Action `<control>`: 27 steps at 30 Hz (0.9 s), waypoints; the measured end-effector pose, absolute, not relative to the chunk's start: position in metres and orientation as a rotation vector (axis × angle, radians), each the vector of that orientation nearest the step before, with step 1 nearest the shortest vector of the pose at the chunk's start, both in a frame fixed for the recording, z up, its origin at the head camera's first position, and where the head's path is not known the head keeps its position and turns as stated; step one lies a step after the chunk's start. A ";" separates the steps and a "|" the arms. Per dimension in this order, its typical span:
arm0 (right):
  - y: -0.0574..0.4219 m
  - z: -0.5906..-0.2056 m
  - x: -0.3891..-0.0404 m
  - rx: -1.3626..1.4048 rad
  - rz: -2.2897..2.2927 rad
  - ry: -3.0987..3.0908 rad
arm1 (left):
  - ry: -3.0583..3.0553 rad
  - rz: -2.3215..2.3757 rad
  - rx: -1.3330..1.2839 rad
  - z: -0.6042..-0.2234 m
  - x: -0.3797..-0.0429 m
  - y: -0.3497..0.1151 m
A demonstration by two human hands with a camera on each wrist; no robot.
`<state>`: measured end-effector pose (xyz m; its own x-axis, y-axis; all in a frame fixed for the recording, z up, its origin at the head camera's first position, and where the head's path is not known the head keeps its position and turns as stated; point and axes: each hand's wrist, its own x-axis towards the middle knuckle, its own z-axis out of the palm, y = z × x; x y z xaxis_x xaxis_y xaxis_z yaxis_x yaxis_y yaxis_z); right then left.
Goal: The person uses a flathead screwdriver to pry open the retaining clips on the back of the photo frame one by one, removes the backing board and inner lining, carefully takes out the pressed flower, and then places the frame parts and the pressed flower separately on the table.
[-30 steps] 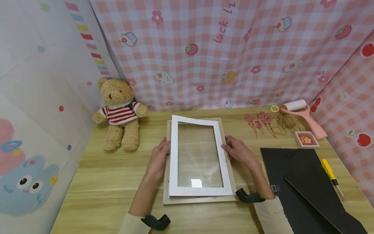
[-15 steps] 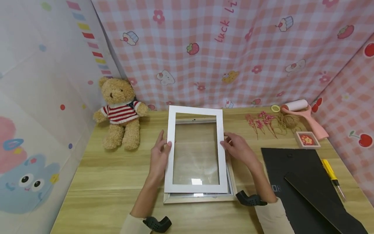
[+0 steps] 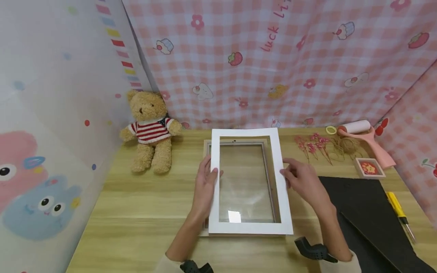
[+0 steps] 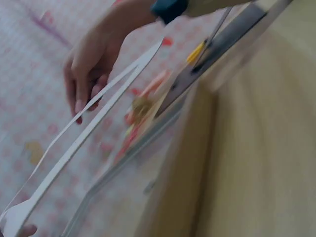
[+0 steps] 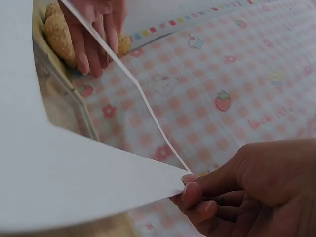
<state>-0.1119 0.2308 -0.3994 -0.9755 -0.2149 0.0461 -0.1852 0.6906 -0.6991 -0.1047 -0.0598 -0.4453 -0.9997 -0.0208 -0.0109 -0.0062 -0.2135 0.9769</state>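
Note:
A white picture mat (image 3: 250,228) is held up over a light wooden picture frame (image 3: 235,141), with a pane of glass (image 3: 244,182) showing through its window. My left hand (image 3: 204,185) pinches the mat's left edge, thumb on top and fingers beneath. At the opposite edge, my right hand (image 3: 304,178) pinches it between thumb and fingers; the right wrist view shows that grip (image 5: 212,192) closely. In the left wrist view the mat (image 4: 74,148) bends a little and stands well above the frame (image 4: 180,168). The mat covers much of the frame's right side in the head view.
A teddy bear (image 3: 151,125) sits at the back left. On the right lie a black backing board (image 3: 358,189), a yellow screwdriver (image 3: 397,208), a small framed box (image 3: 370,168), pink dried flowers (image 3: 314,146), twine (image 3: 348,145) and a pink-handled lint roller (image 3: 380,151).
The mat, earlier lying in the frame, was lifted toward the upper left and has since swung right over it, baring the frame's left side. Both hands moved with it. The head view also shifted.

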 end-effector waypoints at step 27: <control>0.394 -0.407 -0.046 -0.125 -0.798 3.002 | -2.462 -2.172 -0.397 -0.458 -0.046 0.104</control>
<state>-0.0460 0.3936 -0.4071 -0.9962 -0.0863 -0.0110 -0.0695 0.8649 -0.4972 -0.0462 0.1039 -0.4579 -0.9578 0.2855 0.0345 0.0698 0.1145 0.9910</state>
